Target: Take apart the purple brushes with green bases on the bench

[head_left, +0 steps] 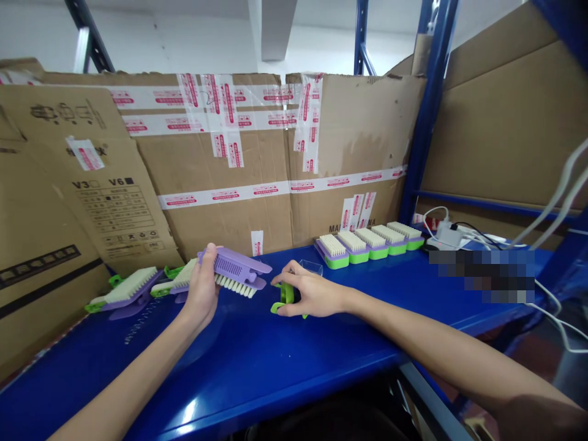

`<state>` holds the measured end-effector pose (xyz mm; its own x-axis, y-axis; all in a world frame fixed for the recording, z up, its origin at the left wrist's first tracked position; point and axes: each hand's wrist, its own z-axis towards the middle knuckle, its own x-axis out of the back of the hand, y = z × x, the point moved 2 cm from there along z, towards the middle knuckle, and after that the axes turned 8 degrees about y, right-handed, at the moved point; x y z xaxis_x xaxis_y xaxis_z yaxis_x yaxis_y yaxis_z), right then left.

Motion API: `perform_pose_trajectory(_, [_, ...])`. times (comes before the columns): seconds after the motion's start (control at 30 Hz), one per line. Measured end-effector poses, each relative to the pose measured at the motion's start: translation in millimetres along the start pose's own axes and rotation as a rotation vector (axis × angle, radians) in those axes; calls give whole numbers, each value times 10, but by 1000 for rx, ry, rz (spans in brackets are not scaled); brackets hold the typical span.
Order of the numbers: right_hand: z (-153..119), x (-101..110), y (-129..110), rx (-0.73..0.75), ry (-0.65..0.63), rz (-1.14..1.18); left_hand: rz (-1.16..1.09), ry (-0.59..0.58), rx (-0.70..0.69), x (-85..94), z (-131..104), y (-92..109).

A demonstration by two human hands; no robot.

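In my left hand [204, 285] is a purple scrub brush [236, 263], held by its left end. Its white bristles face down, and it is raised above the blue shelf. My right hand [312, 291] pinches a bright green plastic part [287, 294] between thumb and fingers, a short way right of the brush's free end. Brush and green part are apart. Partly behind my right hand sits a small clear plastic box [311, 266]. To the left, two purple brushes with green parts lie bristles up: one brush [133, 286] in full, another brush [177, 282] partly hidden by my left hand.
Several bristle-up brushes with green bases [376, 242] stand in a row at the back right. Behind them rises a taped cardboard wall [229, 159]. White cables and a power strip [448, 234] lie at the right, beside a blue post [425, 116]. The shelf's front edge [294, 392] is near me.
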<state>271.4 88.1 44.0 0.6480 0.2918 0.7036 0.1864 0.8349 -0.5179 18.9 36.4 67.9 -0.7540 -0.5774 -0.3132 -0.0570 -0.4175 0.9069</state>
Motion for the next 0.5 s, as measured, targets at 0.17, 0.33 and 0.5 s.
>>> perform_pose_trajectory(0.17, [4, -17, 23, 86, -17, -37, -4, -7, 17, 8, 10, -23])
perform_pose_trajectory(0.33, [13, -10, 23, 120, -27, -127, -17, -8, 30, 25, 27, -52])
perform_pose_trajectory(0.5, [22, 19, 11, 156, -25, -153, -21, -13, 41, 24, 29, -65])
